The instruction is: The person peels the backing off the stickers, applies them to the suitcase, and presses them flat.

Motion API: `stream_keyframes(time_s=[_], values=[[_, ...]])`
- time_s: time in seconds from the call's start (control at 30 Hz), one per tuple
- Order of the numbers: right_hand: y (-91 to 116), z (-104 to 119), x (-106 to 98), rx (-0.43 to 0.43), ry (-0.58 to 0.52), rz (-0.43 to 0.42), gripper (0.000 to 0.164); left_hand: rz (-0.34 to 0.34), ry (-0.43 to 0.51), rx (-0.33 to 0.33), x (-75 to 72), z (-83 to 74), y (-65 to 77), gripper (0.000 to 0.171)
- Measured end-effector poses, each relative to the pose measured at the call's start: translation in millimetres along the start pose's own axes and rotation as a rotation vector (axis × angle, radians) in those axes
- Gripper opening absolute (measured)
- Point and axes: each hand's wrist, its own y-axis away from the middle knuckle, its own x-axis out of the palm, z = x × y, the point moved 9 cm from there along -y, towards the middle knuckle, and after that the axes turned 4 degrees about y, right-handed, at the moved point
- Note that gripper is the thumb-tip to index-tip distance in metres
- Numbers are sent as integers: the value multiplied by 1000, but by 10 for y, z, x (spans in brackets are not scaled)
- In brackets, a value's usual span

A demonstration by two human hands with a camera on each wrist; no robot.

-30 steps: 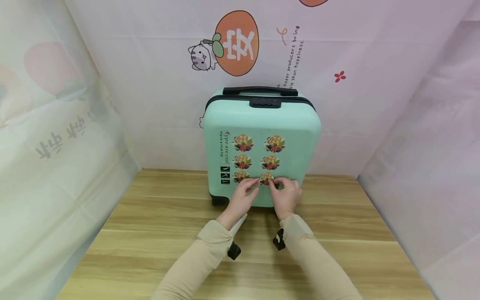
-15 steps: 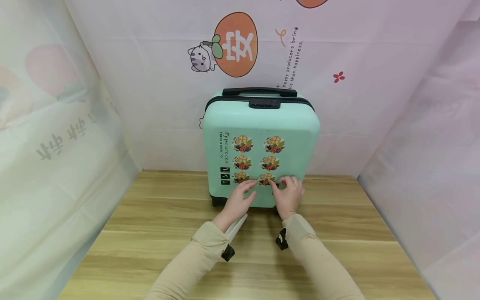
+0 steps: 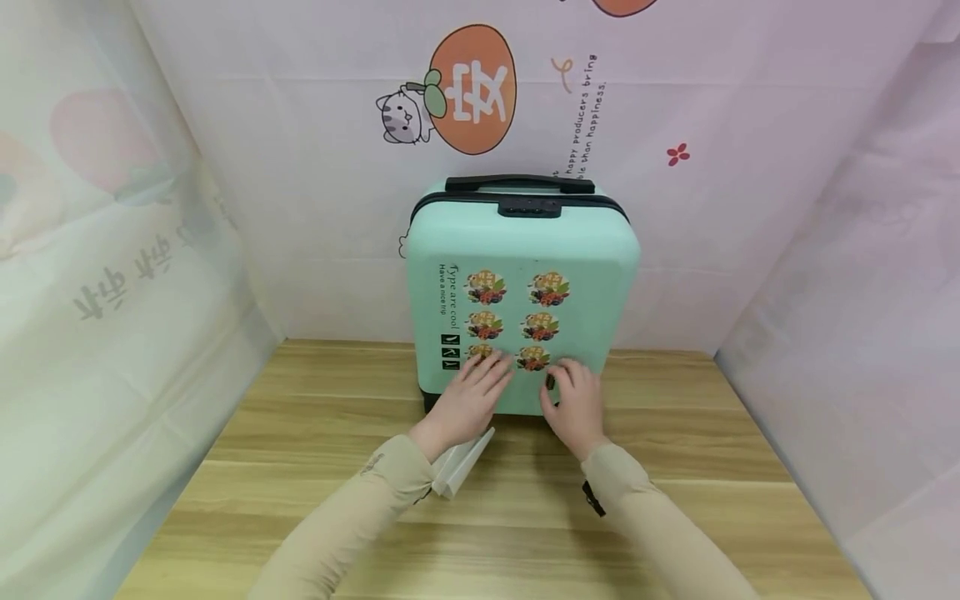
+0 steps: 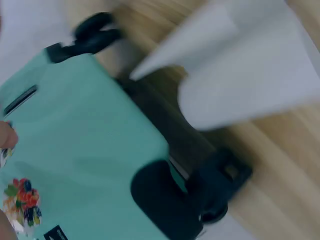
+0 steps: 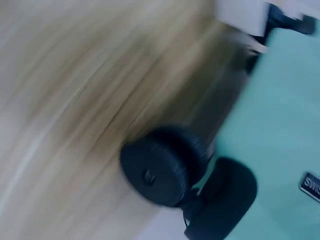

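A mint-green suitcase (image 3: pixel 525 242) stands upright, its front bearing round fruit stickers in two columns. My left hand (image 3: pixel 467 400) lies with extended fingers over the lower-left sticker (image 3: pixel 478 352), covering part of it. To the right, my right hand (image 3: pixel 579 408) is at the suitcase's lower front with thumb and fingers apart, nothing between them. Just left of its fingertips is the lower-right sticker (image 3: pixel 533 359), fully in sight. A small dark badge (image 3: pixel 551 382) shows between thumb and index finger. Only a bit of the left fingers (image 4: pixel 7 135) enters the left wrist view.
A folded white sheet (image 3: pixel 463 467) lies on the wooden table (image 3: pixel 337 400) below my left wrist. Black wheels (image 5: pixel 155 172) stick out at the suitcase's base. Printed cloth (image 3: pixel 315 167) hangs close behind it, with more cloth on both sides.
My right hand has come off the lower-right sticker and moved slightly right and down. The left hand has shifted left, its fingers now flattened over the lower-left sticker.
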Motion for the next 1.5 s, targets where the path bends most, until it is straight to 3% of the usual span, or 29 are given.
stream_keyframes(time_s=[0.1, 0.27, 0.37, 0.5, 0.63, 0.77, 0.83, 1.07, 1.13, 1.33, 1.5], values=[[92, 120, 113, -155, 146, 124, 44, 108, -200, 53, 156, -23, 18, 71], [254, 254, 337, -326, 402, 380, 70, 199, -392, 21, 296, 20, 22, 75], [292, 246, 445, -356, 510, 491, 74, 216, -466, -5, 326, 46, 22, 76], [257, 141, 499, -325, 591, 570, 73, 259, -534, -28, 360, 82, 39, 75], [185, 15, 446, -240, 590, 598, 72, 312, -553, -44, 398, 150, 77, 78], [148, -9, 403, -173, 568, 595, 75, 323, -558, -42, 423, 190, 115, 82], [158, 38, 421, -192, 560, 590, 77, 322, -568, -38, 422, 192, 132, 81], [160, 252, 496, -408, 598, 555, 76, 316, -594, -26, 388, 184, 167, 79], [126, 230, 476, -394, 609, 546, 75, 316, -604, -26, 382, 189, 168, 80], [56, 95, 401, -243, 565, 567, 75, 317, -586, -37, 402, 206, 175, 77], [92, 139, 410, -258, 537, 552, 76, 300, -551, -45, 402, 193, 179, 78]])
